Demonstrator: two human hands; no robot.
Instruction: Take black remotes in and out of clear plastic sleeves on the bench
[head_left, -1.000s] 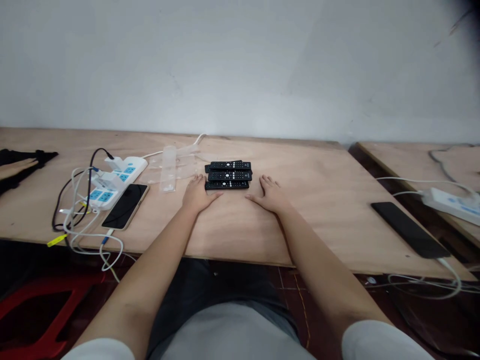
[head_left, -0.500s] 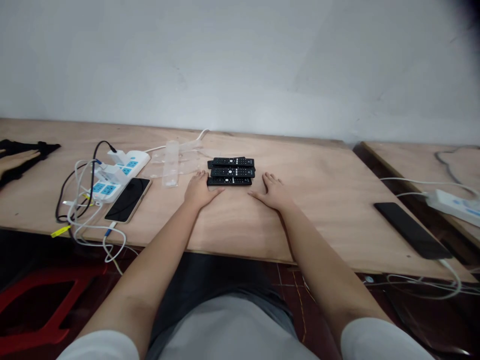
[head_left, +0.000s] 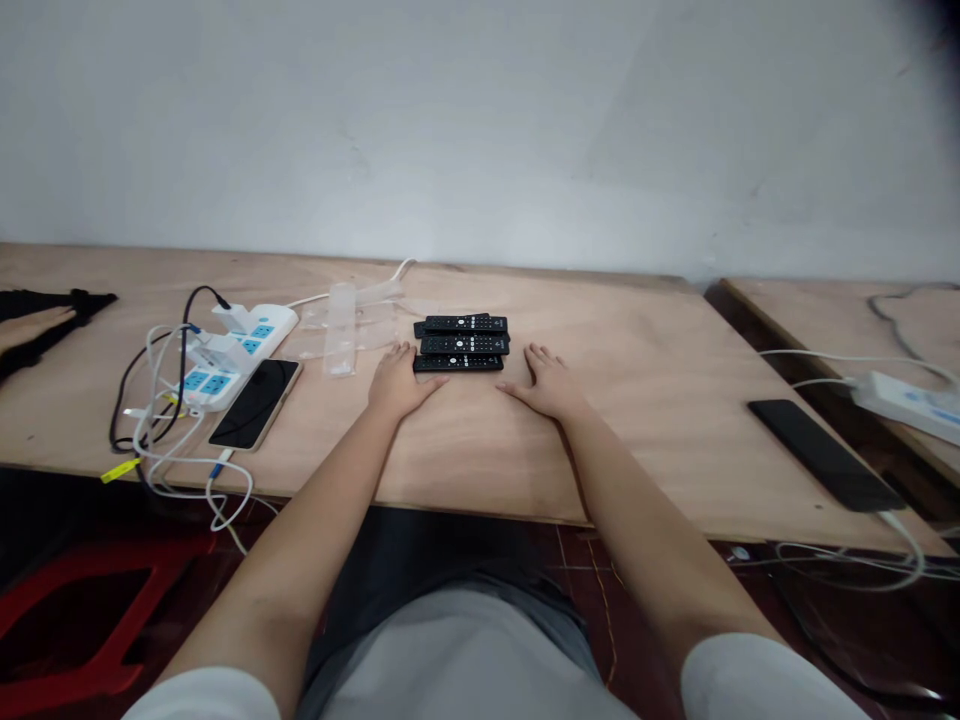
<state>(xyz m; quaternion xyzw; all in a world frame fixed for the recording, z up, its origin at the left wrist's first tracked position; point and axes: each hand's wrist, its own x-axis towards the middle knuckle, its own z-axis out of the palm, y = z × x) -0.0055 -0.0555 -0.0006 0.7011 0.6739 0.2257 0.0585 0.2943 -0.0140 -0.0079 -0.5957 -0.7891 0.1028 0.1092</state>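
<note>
Three black remote controls (head_left: 461, 342) lie side by side on the plywood table (head_left: 645, 400). My left hand (head_left: 395, 381) rests flat on the table just left of them, fingers stretched out, fingertips beside the nearest remote. My right hand (head_left: 547, 383) lies flat to their right, fingers spread, holding nothing. Clear plastic bags (head_left: 346, 327) lie to the left of the remotes.
A white power strip (head_left: 229, 355) with tangled cables and a phone (head_left: 256, 402) sit at the left. Another phone (head_left: 823, 454) lies at the right edge, near a second table with a power strip (head_left: 907, 402). Another person's hand (head_left: 30, 326) rests far left. A red stool (head_left: 82, 620) stands below.
Both hands stay flat on the table beside the remotes. Only the camera view has shifted slightly.
</note>
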